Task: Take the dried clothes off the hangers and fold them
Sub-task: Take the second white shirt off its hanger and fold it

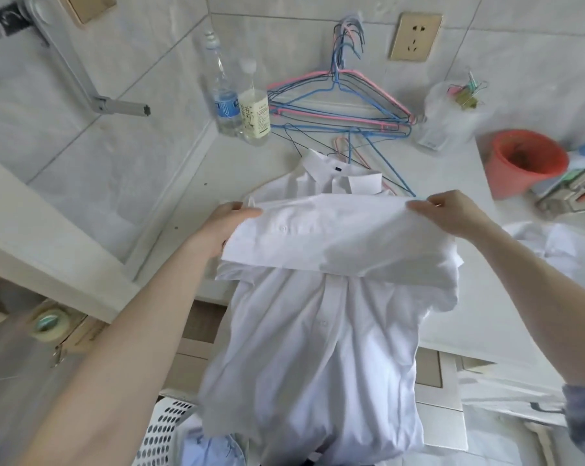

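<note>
A white collared shirt [321, 331] lies on the white counter [452, 297], collar toward the wall, its lower part hanging over the front edge. My left hand [223, 227] and my right hand [449, 213] each grip one end of a folded band of the shirt, held just above its chest. Several wire hangers [341, 105], pink, blue and black, rest against the wall behind the collar, and a few lie flat under it.
Two clear bottles [240, 105] stand at the counter's back left. A clear bag with clips [452, 109] and an orange bucket [523, 163] sit at the right. More white cloth [546, 243] lies right. A white perforated basket [163, 432] with blue clothes is below.
</note>
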